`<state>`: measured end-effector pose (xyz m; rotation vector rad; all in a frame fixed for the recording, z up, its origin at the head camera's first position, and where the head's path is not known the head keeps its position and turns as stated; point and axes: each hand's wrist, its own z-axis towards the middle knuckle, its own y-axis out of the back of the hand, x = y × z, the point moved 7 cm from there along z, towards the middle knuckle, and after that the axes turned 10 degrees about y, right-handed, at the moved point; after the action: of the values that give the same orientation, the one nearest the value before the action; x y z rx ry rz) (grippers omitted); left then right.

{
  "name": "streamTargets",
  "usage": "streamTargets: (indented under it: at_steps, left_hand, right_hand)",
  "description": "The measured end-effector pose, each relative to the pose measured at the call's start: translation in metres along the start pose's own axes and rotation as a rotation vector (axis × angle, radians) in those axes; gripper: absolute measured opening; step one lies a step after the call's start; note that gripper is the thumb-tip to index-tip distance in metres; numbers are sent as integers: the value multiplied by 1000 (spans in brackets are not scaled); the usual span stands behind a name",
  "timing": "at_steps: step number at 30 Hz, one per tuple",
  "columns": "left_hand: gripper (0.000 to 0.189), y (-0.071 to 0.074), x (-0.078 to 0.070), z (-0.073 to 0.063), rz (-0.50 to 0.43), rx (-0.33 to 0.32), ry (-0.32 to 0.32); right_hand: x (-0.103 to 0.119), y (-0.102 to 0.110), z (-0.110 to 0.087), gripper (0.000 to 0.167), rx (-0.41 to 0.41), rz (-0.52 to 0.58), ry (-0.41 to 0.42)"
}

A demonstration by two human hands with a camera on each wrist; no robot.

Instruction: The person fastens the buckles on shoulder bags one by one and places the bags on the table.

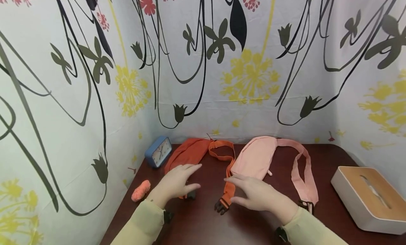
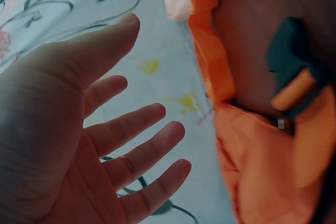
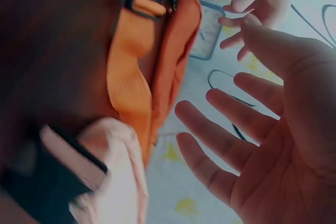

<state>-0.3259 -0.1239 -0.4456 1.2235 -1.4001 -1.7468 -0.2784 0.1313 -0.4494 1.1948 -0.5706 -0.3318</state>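
Note:
My left hand (image 1: pixel 177 181) hovers over the near part of an orange-red waist bag (image 1: pixel 191 151), its fingers extended and nothing in them. Part of that bag is hidden behind the hand; its dark buckle (image 2: pixel 289 51) shows in the left wrist view. My right hand (image 1: pixel 257 192), fingers spread and holding nothing, is above the near end of a pink waist bag (image 1: pixel 255 157). Between the hands lies the orange strap (image 1: pixel 229 190), ending in a black buckle (image 1: pixel 222 205). The pink strap (image 1: pixel 304 167) loops out to the right, with a dark buckle (image 3: pixel 47 182) on it.
A blue alarm clock (image 1: pixel 160 151) stands at the back left of the dark table (image 1: pixel 203 227). Nearer, a fuzzy coral-coloured item (image 1: pixel 141 190) lies by the left edge. At right sits a white tissue box (image 1: pixel 369 197) with a wood-coloured top. Patterned cloth walls (image 1: pixel 203 79) enclose the table.

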Motion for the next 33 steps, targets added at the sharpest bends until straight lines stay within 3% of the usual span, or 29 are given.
streamTargets:
  at_steps: [7, 13, 20, 33]
  left_hand:
    - [76, -22, 31, 0, -82, 13, 46]
    - [80, -44, 49, 3, -119, 57, 70]
    - [68, -55, 57, 7, -142, 75, 86]
    - [39, -72, 62, 8, -207, 92, 90]
  right_hand:
    - [-2, -32, 9, 52, 4, 111, -3]
    - [-6, -54, 11, 54, 28, 220, -70]
    - [-9, -78, 11, 47, 82, 262, -134]
    - [-13, -85, 14, 37, -31, 199, -111]
